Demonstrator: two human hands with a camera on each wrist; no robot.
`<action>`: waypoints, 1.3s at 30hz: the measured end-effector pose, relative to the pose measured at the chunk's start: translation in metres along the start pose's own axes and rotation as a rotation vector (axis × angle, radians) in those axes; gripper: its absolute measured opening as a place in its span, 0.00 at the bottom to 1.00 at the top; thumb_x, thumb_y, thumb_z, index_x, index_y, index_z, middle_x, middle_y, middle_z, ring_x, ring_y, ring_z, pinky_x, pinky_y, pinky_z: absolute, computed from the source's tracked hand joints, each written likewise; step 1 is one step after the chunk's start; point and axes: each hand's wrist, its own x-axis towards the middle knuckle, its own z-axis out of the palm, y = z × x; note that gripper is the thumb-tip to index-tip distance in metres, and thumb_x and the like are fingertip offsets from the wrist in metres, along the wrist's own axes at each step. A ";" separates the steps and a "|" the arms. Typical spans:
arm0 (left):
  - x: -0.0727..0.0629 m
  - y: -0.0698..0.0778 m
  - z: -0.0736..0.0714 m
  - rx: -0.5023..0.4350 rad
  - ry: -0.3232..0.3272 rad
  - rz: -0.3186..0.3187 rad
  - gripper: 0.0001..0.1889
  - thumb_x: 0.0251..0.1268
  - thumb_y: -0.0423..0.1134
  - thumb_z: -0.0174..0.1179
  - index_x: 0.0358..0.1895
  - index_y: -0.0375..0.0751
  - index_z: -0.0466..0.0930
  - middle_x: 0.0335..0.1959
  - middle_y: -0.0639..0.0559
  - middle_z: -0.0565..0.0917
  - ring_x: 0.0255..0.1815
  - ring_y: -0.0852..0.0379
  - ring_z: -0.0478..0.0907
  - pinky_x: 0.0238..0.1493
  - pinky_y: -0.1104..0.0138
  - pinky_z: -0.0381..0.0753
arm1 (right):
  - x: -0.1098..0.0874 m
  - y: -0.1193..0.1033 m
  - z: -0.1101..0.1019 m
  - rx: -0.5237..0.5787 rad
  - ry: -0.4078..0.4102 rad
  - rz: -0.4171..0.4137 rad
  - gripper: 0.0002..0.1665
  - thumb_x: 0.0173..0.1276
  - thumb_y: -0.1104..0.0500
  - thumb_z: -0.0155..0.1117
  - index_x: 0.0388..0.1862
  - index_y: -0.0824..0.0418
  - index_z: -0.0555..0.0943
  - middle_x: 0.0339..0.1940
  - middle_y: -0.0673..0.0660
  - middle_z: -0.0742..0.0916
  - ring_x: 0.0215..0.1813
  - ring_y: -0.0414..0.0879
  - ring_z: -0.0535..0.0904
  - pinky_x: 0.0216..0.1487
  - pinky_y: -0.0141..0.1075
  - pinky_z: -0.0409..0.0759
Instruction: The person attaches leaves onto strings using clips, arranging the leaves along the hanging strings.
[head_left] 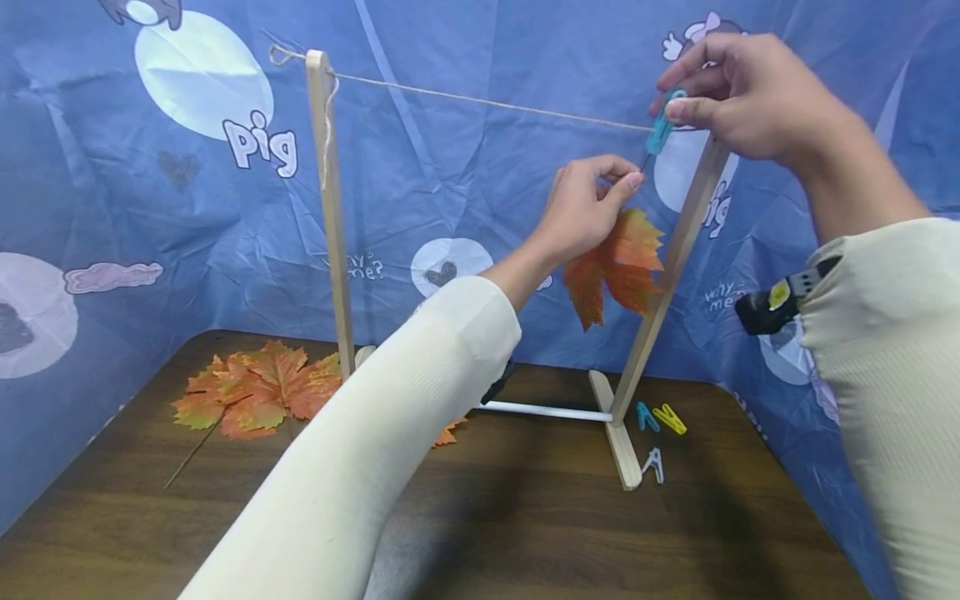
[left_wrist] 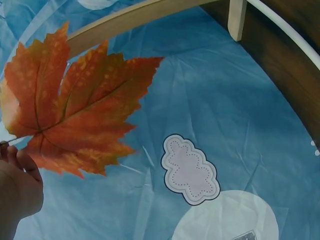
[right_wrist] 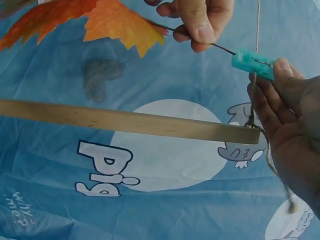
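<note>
My right hand pinches a teal clothespin at the string, near the right wooden post. Just below it, my left hand pinches the thin stem of an orange maple leaf, which hangs beneath the fingers. In the right wrist view the stem's end meets the tip of the teal clothespin, and the string passes across the clothespin. The left wrist view has the leaf spread wide, with part of the left hand at the edge.
Orange leaves lie on the left of the brown table. By the right foot of the wooden stand lie a blue clothespin, a yellow one and a white one. A white bar runs low across the stand.
</note>
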 end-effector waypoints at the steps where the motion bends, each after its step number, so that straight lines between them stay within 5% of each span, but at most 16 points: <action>1: 0.000 0.000 0.000 0.006 0.005 0.008 0.13 0.79 0.44 0.56 0.54 0.43 0.86 0.44 0.55 0.85 0.27 0.59 0.72 0.33 0.71 0.72 | 0.000 0.000 0.000 0.000 -0.001 0.001 0.15 0.80 0.52 0.56 0.62 0.51 0.77 0.57 0.51 0.86 0.49 0.36 0.80 0.61 0.46 0.75; 7: -0.002 0.001 0.003 0.090 0.066 0.048 0.13 0.79 0.43 0.57 0.54 0.43 0.87 0.43 0.56 0.86 0.28 0.61 0.72 0.34 0.73 0.72 | -0.001 0.001 -0.001 0.008 0.000 0.000 0.14 0.80 0.53 0.57 0.61 0.51 0.77 0.54 0.49 0.86 0.49 0.39 0.80 0.54 0.36 0.77; 14: -0.003 0.005 0.005 0.093 0.077 0.080 0.13 0.79 0.43 0.57 0.54 0.41 0.87 0.43 0.56 0.87 0.28 0.61 0.73 0.35 0.73 0.73 | -0.004 0.001 -0.003 -0.008 0.013 0.015 0.16 0.80 0.52 0.56 0.62 0.51 0.77 0.56 0.53 0.85 0.49 0.43 0.80 0.64 0.46 0.77; 21: -0.004 0.005 0.006 0.077 0.119 0.058 0.12 0.78 0.44 0.59 0.52 0.43 0.88 0.41 0.56 0.87 0.24 0.61 0.72 0.31 0.72 0.72 | -0.002 -0.001 -0.004 0.026 0.025 0.021 0.11 0.79 0.53 0.58 0.56 0.50 0.79 0.47 0.45 0.87 0.45 0.41 0.81 0.45 0.27 0.76; 29: -0.007 0.004 0.010 0.078 0.159 0.045 0.13 0.78 0.44 0.59 0.53 0.44 0.89 0.41 0.58 0.87 0.19 0.60 0.69 0.23 0.71 0.69 | -0.002 -0.003 -0.005 0.066 0.043 0.023 0.09 0.77 0.55 0.62 0.52 0.53 0.80 0.39 0.38 0.87 0.42 0.37 0.83 0.41 0.23 0.75; 37: -0.009 0.007 0.013 0.091 0.210 0.043 0.13 0.78 0.46 0.58 0.54 0.46 0.89 0.42 0.59 0.87 0.17 0.61 0.67 0.20 0.71 0.66 | -0.003 -0.004 -0.008 0.063 0.066 0.039 0.09 0.76 0.53 0.62 0.52 0.49 0.82 0.40 0.37 0.87 0.43 0.38 0.81 0.52 0.30 0.78; 39: -0.009 0.006 0.013 0.082 0.212 0.038 0.13 0.78 0.46 0.58 0.54 0.46 0.89 0.42 0.59 0.87 0.17 0.61 0.67 0.21 0.71 0.66 | -0.003 -0.004 -0.009 0.074 0.063 0.026 0.08 0.76 0.53 0.62 0.51 0.49 0.82 0.40 0.35 0.87 0.43 0.37 0.80 0.48 0.27 0.75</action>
